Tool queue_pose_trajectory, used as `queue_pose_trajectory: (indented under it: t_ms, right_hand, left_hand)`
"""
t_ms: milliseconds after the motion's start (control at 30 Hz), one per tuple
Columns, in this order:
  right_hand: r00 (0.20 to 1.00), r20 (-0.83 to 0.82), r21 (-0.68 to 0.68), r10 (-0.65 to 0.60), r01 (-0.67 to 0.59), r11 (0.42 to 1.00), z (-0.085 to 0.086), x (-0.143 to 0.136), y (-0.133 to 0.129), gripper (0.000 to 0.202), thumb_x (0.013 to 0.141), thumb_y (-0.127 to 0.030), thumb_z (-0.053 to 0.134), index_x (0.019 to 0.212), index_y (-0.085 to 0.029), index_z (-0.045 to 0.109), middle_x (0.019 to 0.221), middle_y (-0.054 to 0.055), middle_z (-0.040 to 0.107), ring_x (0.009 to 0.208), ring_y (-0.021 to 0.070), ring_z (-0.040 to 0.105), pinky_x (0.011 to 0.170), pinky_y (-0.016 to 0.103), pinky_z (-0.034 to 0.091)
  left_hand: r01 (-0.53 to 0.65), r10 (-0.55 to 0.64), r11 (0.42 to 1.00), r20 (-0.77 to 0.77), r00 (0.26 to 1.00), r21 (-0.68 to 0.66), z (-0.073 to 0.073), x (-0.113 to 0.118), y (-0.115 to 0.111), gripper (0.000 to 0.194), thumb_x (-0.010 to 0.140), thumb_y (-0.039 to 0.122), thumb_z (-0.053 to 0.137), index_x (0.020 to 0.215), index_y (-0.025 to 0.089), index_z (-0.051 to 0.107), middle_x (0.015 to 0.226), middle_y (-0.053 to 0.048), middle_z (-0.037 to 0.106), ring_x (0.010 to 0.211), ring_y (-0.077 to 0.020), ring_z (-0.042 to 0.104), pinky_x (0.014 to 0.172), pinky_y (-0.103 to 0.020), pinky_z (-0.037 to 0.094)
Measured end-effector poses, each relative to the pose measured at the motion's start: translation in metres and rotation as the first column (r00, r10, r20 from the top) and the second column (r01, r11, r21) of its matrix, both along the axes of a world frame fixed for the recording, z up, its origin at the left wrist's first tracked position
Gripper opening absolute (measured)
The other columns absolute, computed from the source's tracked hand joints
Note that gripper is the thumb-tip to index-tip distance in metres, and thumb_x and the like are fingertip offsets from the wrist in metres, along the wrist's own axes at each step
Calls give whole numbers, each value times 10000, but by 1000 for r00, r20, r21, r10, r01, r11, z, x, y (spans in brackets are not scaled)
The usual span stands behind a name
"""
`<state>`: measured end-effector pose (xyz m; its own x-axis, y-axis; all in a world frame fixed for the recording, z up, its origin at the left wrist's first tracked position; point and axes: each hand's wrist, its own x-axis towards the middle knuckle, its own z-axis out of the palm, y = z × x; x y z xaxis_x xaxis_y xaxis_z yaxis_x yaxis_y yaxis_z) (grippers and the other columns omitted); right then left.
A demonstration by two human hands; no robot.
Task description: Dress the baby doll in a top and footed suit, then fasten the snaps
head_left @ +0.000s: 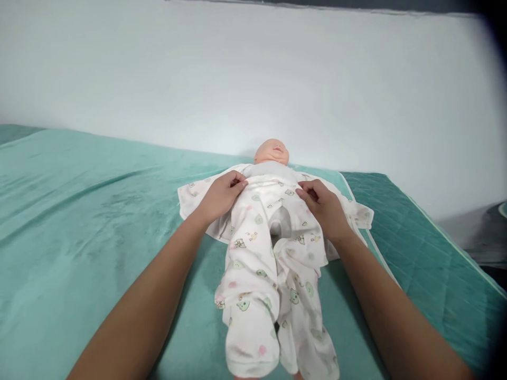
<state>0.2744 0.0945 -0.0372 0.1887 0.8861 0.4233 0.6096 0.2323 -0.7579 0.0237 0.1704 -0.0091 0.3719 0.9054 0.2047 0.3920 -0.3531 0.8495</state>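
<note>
A baby doll [272,152] lies on its back, its head toward the wall. Printed white trousers [253,253] cover its legs and reach up over its belly, with an opening at the crotch. My left hand [225,194] pinches the waistband at the left side, thumb and fingers together. At the right side of the same waistband, my right hand [320,203] also has its fingers closed on the cloth. A printed white top [198,195] is spread beneath the doll, its sleeves out to both sides. Small parts of the feet show below the trouser legs.
A teal sheet [99,227] covers the bed under the doll. To the right a darker quilted mattress cover [428,248] shows beyond the sheet's pale edge. The white wall [245,79] rises behind the doll's head. Dark, unclear objects stand at the far right edge.
</note>
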Motion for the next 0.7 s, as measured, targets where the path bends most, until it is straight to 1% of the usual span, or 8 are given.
queue_pose_trajectory:
  t_ms: [67,133,267,367,433,533,633,700]
  right_hand:
    - [999,29,-8,-34,35,999,0,-1,0,174,915,-411,556,839,-259,518,881,12,649,783,193,550,716,324,418]
    - [997,46,-9,-63,64,998,0,-1,2,172,917,-410,547,843,-263,497,759,-14,582,705,179,499,662,309,379]
    - [995,26,-2,-98,98,995,-4,4,15,190,908,-381,544,804,-257,445,703,-32,500,681,169,450,648,302,341]
    - [994,5,-79,-113,114,990,-6,8,31,221,889,-374,563,758,-250,436,655,-42,446,645,160,416,624,300,323]
    - [992,-22,-123,-126,122,985,-7,9,39,246,864,-382,596,728,-246,443,627,-47,423,625,155,400,607,297,316]
    - [978,-162,-131,-131,110,985,-6,6,37,268,824,-427,651,719,-237,494,650,-38,486,638,150,437,608,291,345]
    - [935,-333,-113,-120,87,990,-4,-3,21,279,801,-470,676,760,-224,552,747,-3,604,708,163,534,641,289,406]
    - [929,-342,-64,-140,126,990,-3,-7,11,256,801,-458,679,815,-219,586,847,20,652,798,180,586,712,299,446]
  left_hand:
    - [-102,102,995,37,994,21,-4,7,1,172,909,341,509,863,206,604,861,-11,640,799,-175,542,732,-298,390]
    - [-177,174,983,67,982,49,-8,13,5,157,909,328,505,855,206,587,843,-10,628,792,-177,533,728,-304,383]
    - [-213,208,977,113,971,30,-14,21,16,124,902,287,499,853,203,577,849,-18,619,806,-181,530,734,-308,379]
    - [-231,231,973,117,966,-11,-17,23,21,121,897,287,507,855,200,579,843,-24,619,805,-183,530,732,-309,383]
    - [-225,226,974,113,968,-16,-18,23,21,122,892,298,521,850,201,581,858,-25,632,815,-184,538,734,-308,386]
    - [-197,195,980,79,978,23,-16,21,15,145,882,326,543,834,203,602,887,-23,665,833,-186,562,759,-307,392]
    - [-196,195,978,21,981,66,-12,16,9,195,868,379,563,831,201,635,860,-22,682,819,-190,579,761,-304,400]
    - [-173,173,984,-5,985,46,-8,11,8,226,863,407,563,834,198,641,844,-16,679,806,-186,583,741,-294,403]
